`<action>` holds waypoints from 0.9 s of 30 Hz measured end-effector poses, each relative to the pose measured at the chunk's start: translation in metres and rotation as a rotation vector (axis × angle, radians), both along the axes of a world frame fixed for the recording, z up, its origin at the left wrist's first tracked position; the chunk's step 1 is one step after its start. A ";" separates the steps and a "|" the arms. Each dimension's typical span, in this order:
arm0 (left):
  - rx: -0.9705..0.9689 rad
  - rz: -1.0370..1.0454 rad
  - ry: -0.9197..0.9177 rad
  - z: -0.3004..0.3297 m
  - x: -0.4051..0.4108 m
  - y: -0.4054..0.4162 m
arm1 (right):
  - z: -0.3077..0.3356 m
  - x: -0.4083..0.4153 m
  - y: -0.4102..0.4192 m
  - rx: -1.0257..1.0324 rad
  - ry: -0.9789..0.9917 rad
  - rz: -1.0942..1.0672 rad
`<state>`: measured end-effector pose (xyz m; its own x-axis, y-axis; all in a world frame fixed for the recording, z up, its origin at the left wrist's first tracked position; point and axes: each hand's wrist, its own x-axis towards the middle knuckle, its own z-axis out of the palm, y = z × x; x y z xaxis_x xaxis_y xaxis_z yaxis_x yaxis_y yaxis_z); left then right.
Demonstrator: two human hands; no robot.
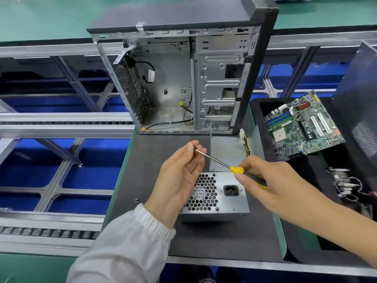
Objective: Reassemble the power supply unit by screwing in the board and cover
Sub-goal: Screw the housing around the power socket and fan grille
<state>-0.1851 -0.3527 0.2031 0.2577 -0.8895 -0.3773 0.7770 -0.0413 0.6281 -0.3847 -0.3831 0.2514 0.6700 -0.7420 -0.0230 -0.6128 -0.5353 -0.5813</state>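
Above the PSU (216,193), which sits on a dark mat (146,160), both hands meet around a screwdriver (224,164). Right hand (271,180) has its fingers and thumb curled round the yellow-and-black handle, above the PSU's right part, the shaft slanting up and left from it. Left hand (181,170) is palm-up over the PSU's left edge, in a white sleeve (130,242); its fingertips are lightly bent and close on the tip of the shaft, where a small dark screw (195,148) seems to sit, though it is too small to be sure. The PSU's near face shows a honeycomb grille and a power socket. Behind the PSU its grey cover (226,152) stands open, with yellow wires (245,144) at the cover's right. Beyond the PSU stands an open PC case (183,78). Right of the PSU, a motherboard (302,127) lies tilted in a black tray (263,103), and further right lies a cluster of metal parts (342,184). Left of the PSU, on the mat, lies a small loose screw (136,200).
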 end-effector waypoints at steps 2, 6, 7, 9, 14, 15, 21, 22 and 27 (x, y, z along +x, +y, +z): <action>-0.024 0.007 -0.033 -0.002 0.001 -0.001 | 0.000 0.000 0.000 0.017 -0.020 -0.005; -0.075 0.048 -0.105 -0.004 -0.001 0.000 | 0.000 0.002 0.000 0.058 -0.053 -0.003; -0.096 0.068 -0.137 -0.005 -0.001 0.001 | 0.001 0.002 0.000 0.092 -0.074 -0.005; -0.140 0.113 -0.221 -0.006 -0.002 0.003 | 0.003 0.004 0.001 0.198 -0.135 -0.012; -0.228 0.196 -0.414 -0.005 -0.002 0.006 | 0.007 0.008 0.000 0.304 -0.228 -0.030; -0.231 0.206 -0.428 -0.004 -0.003 0.007 | 0.007 0.008 -0.001 0.308 -0.229 -0.030; -0.239 0.190 -0.406 -0.004 -0.002 0.012 | 0.006 0.010 0.000 0.260 -0.168 -0.066; -0.237 0.184 -0.388 -0.006 -0.002 0.012 | 0.006 0.009 0.000 0.243 -0.166 -0.064; -0.179 0.083 -0.352 -0.015 0.014 0.020 | 0.011 0.001 -0.003 0.220 -0.180 -0.052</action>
<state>-0.1708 -0.3330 0.1878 0.4169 -0.9040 -0.0943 0.5094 0.1465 0.8480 -0.3836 -0.3861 0.2624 0.6394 -0.7655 -0.0718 -0.5127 -0.3549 -0.7817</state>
